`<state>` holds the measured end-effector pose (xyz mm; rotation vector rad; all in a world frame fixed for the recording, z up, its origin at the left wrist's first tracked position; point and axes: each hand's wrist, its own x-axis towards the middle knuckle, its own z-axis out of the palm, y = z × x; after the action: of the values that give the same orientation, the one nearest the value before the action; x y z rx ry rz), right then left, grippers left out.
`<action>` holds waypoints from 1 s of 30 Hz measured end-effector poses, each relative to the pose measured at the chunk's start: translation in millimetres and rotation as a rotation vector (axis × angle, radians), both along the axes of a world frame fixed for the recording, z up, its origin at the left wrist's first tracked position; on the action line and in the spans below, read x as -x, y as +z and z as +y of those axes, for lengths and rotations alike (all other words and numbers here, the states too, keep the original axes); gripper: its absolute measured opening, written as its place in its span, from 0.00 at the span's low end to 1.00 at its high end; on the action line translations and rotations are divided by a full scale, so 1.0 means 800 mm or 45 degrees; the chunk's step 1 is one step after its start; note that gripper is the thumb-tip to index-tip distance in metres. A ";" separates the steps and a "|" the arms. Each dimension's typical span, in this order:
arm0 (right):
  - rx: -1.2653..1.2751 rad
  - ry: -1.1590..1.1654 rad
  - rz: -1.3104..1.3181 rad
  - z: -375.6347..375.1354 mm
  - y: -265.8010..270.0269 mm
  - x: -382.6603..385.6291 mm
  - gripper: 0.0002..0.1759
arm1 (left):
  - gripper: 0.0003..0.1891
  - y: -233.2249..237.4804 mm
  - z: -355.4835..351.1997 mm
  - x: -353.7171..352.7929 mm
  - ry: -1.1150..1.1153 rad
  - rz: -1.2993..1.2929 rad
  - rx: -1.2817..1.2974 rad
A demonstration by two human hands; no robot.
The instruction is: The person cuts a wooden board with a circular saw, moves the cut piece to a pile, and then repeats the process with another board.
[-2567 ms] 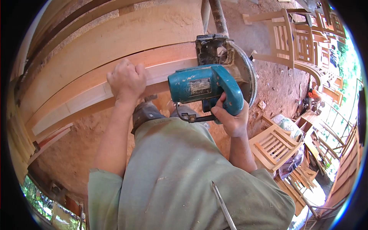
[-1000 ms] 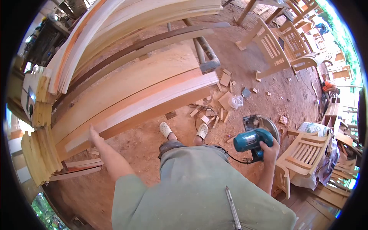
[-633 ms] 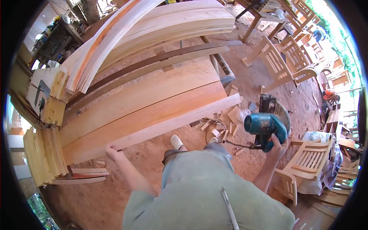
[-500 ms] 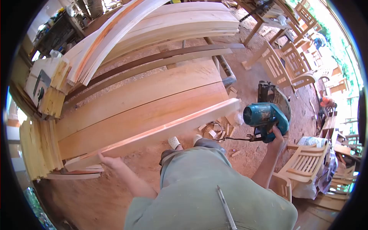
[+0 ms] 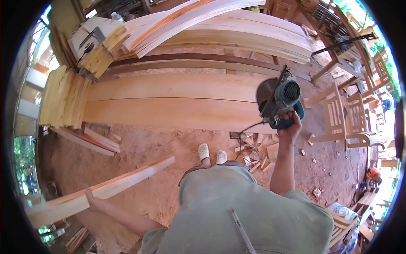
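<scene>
My left hand [image 5: 95, 202] is closed round a long pale wooden board [image 5: 114, 186] with a reddish upper edge, held out low at my left, away from the bench. In my right hand [image 5: 290, 127] is a teal circular saw [image 5: 287, 93], gripped by its handle and raised over the right end of the workbench planks [image 5: 177, 109]. The saw's round blade side faces left, and its power cord [image 5: 253, 126] hangs toward the ground. Part of my left fingers is hidden behind the board.
Stacked planks [image 5: 237, 31] lie beyond the bench. A pile of yellowish boards [image 5: 63, 99] stands at its left end. Wood offcuts [image 5: 262, 154] litter the ground ahead of my right side. Wooden chairs [image 5: 336, 114] stand at the right.
The board has come off the bench and swung down to my left in my left hand. My right hand has moved the saw forward, over the bench end, and turned it.
</scene>
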<state>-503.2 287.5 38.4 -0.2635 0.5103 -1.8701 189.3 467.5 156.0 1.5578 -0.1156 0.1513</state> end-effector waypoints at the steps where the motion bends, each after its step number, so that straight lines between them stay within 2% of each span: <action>1: 0.000 0.021 -0.021 -0.018 -0.010 -0.010 0.06 | 0.31 0.003 0.011 0.021 0.113 0.008 0.019; 5: -0.014 0.089 -0.134 -0.067 -0.042 -0.048 0.05 | 0.34 -0.013 0.079 0.030 0.329 -0.205 -0.105; 7: 0.016 0.149 -0.245 -0.080 -0.051 -0.061 0.05 | 0.36 -0.010 0.111 0.030 0.613 -0.224 -0.240; 8: 0.008 0.192 -0.258 -0.084 -0.056 -0.064 0.05 | 0.36 -0.002 0.122 0.035 0.657 -0.234 -0.245; 10: -0.090 0.121 -0.249 -0.093 -0.067 -0.066 0.04 | 0.38 0.010 0.141 0.045 0.786 -0.140 -0.520; 12: -0.107 0.130 -0.292 -0.099 -0.070 -0.068 0.03 | 0.40 0.008 0.178 0.025 1.103 0.262 -1.050; 13: -0.041 0.214 -0.339 -0.107 -0.087 -0.056 0.03 | 0.40 0.013 0.189 0.031 1.203 0.292 -1.040; 16: 0.029 0.313 -0.415 -0.121 -0.110 -0.035 0.05 | 0.39 0.021 0.176 0.046 1.100 -0.078 -1.102; 17: -0.098 0.189 -0.289 -0.125 -0.114 -0.026 0.07 | 0.39 0.009 0.190 0.028 1.146 -0.058 -1.099; 18: -0.217 0.051 -0.154 -0.126 -0.117 -0.023 0.09 | 0.35 -0.017 0.203 0.003 1.031 -0.177 -0.981; 19: -0.304 -0.110 0.298 -0.120 -0.117 -0.032 0.12 | 0.31 -0.040 0.212 -0.020 0.904 -0.298 -0.862; 20: -0.376 -0.286 0.749 -0.110 -0.117 -0.039 0.14 | 0.31 -0.056 0.216 -0.036 0.918 -0.285 -0.854; 22: -0.655 -0.039 0.136 -0.088 -0.129 -0.004 0.19 | 0.27 -0.080 0.211 -0.064 0.668 -0.366 -0.549; 23: -0.875 -0.397 0.377 -0.070 -0.105 -0.041 0.21 | 0.27 -0.088 0.209 -0.073 0.686 -0.354 -0.538; 24: -1.076 -0.764 0.615 -0.041 -0.072 -0.101 0.24 | 0.28 -0.096 0.204 -0.081 0.558 -0.216 -0.490; 25: -1.053 -0.751 0.621 -0.022 -0.073 -0.143 0.24 | 0.29 -0.105 0.202 -0.091 0.431 -0.080 -0.440; 27: -0.505 -1.030 1.863 0.013 -0.087 -0.217 0.21 | 0.31 -0.153 0.210 -0.123 0.314 -0.206 -0.451; 28: -0.343 -0.875 2.027 0.022 -0.079 -0.290 0.21 | 0.32 -0.173 0.208 -0.136 0.192 -0.201 -0.406; 29: -0.432 -0.242 1.607 0.036 -0.058 -0.359 0.23 | 0.32 -0.188 0.202 -0.145 0.063 -0.197 -0.364; 30: -0.403 0.091 1.451 0.058 -0.010 -0.459 0.24 | 0.31 -0.201 0.189 -0.152 -0.010 -0.267 -0.387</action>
<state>-135.7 333.8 30.4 -1.1244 1.5099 -1.3891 310.8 618.6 -4.6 1.8411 -0.3218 0.3016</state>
